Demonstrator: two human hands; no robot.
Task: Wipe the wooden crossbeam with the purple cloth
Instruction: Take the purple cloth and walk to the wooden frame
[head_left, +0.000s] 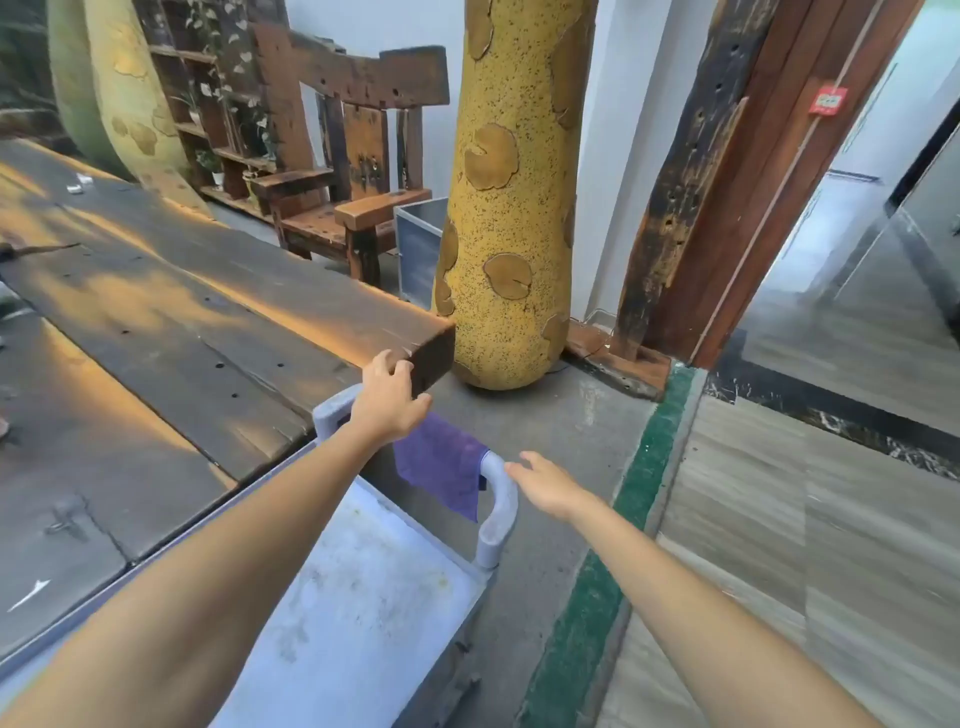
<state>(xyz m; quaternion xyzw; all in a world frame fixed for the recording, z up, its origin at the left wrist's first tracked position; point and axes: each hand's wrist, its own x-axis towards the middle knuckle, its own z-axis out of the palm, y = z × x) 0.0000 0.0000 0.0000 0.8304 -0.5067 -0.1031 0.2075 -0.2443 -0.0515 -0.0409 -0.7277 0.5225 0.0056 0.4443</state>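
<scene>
- Fingers (388, 364) of the left hand (387, 397) curl loosely over the end corner of the thick wooden slab (218, 312), thumb reaching toward its end face; they pinch nothing.
- Right hand (543, 486) hovers palm down with fingers extended and slightly apart, fingertips just beside the cart handle (498, 512), holding nothing.
- Purple cloth (441, 465) hangs draped over the handle bar of the pale grey cart (363, 597), between the two hands and just below the left wrist; neither hand is clearly touching it.
- Cart sits pressed along the slab's near edge, its flat top stained.
- Beyond the slab end stands a yellow speckled pillar (498, 208) on the concrete floor, with a grey box (418, 249) beside it and a dark wooden chair (348, 171) behind.
- To the right, an upright weathered wooden beam (685, 171) lines a doorway; a green strip (613, 561) runs along the floor near the cart.
</scene>
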